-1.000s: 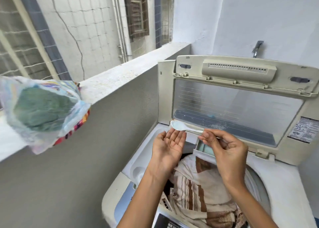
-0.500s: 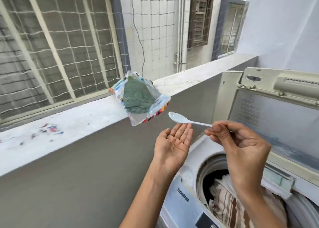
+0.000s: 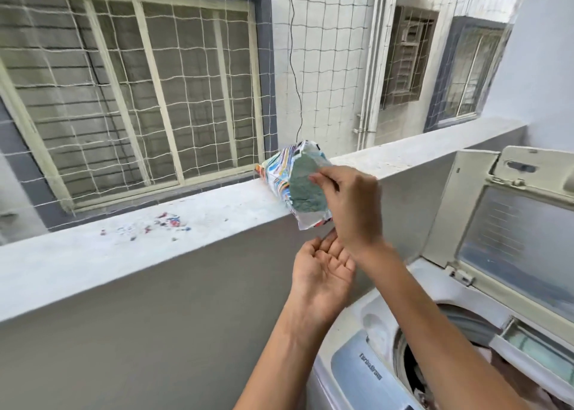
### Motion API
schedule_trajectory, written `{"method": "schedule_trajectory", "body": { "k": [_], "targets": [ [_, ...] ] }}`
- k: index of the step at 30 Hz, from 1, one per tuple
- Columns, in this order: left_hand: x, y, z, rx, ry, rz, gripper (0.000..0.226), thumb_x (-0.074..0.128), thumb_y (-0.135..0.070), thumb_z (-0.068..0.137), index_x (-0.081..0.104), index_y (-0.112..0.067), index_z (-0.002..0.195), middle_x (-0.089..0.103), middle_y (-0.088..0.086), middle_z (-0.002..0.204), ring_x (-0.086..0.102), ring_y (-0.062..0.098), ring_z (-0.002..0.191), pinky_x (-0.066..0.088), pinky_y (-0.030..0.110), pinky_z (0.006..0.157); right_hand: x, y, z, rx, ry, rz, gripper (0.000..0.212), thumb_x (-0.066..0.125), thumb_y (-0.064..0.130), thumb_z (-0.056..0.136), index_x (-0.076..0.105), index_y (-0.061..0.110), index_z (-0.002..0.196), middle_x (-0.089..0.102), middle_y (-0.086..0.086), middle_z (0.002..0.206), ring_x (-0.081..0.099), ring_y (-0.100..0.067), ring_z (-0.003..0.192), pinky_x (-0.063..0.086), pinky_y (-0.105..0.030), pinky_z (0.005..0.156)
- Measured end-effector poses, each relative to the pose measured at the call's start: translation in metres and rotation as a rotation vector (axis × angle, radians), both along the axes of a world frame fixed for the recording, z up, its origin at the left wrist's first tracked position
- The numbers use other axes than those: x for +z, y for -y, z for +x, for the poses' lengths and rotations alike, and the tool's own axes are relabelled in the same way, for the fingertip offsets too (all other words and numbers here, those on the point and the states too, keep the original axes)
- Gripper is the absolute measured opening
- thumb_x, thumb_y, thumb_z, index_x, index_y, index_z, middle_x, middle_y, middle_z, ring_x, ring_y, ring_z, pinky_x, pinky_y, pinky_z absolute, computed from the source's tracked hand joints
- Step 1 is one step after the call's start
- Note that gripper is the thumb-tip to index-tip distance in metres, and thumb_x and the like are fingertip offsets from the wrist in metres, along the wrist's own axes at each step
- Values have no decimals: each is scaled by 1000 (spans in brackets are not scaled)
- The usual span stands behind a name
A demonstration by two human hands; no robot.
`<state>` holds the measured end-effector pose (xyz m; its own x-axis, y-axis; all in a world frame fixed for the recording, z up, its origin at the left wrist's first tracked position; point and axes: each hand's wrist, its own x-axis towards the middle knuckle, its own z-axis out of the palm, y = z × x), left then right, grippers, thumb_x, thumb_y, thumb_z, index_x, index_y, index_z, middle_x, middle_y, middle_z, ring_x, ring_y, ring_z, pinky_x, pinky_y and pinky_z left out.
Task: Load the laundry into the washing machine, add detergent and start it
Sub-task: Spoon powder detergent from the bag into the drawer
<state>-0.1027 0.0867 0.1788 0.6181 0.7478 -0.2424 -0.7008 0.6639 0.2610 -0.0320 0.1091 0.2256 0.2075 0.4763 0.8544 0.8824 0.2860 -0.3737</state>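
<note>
An opened colourful detergent bag (image 3: pixel 302 189) with blue-green powder stands on the balcony ledge (image 3: pixel 124 254). My right hand (image 3: pixel 351 204) is at the bag's mouth with its fingers pinched as on the white spoon's handle; the spoon itself is hidden by the hand and bag. Just below it, my left hand (image 3: pixel 320 273) is held palm up with straight fingers and holds nothing. The top-loading washing machine (image 3: pixel 357 369) sits at the lower right with its lid (image 3: pixel 512 238) raised. Striped laundry (image 3: pixel 528 388) shows inside the drum.
Small coloured scraps (image 3: pixel 164 223) lie on the ledge left of the bag. A rope net (image 3: pixel 186 83) closes the opening above the ledge, with a neighbouring building's windows behind. The grey parapet wall (image 3: pixel 139 332) stands left of the machine.
My view has swung left from the machine to the ledge. My right hand carried the spoon up to the bag's mouth. My left hand stayed palm up beneath it.
</note>
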Motion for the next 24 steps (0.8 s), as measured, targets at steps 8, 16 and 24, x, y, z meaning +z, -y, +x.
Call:
{"method": "schedule_trajectory", "body": {
  "k": [8, 16, 24],
  "targets": [
    [1, 1, -9, 37, 10, -19, 41, 26, -16, 100, 57, 0, 78, 67, 12, 68, 67, 21, 56, 55, 26, 54, 4, -33, -9, -104, 196, -336, 18, 57, 19, 90, 70, 8, 94, 69, -17, 94, 64, -33, 89, 41, -30, 68],
    [2, 1, -7, 71, -28, 24, 42, 26, -21, 101, 58, 1, 85, 68, 14, 74, 69, 22, 64, 56, 28, 59, 4, -31, -7, -118, 237, -470, 17, 63, 10, 82, 68, 11, 98, 69, -13, 95, 62, -31, 93, 47, -32, 77],
    [5, 21, -6, 285, -242, 132, 41, 37, -28, 100, 47, 0, 128, 52, 17, 132, 54, 24, 119, 43, 33, 100, 10, 6, 3, 21, 32, -249, 29, 68, 14, 81, 67, 9, 109, 70, -14, 103, 65, -29, 97, 49, -35, 84]
  ]
}}
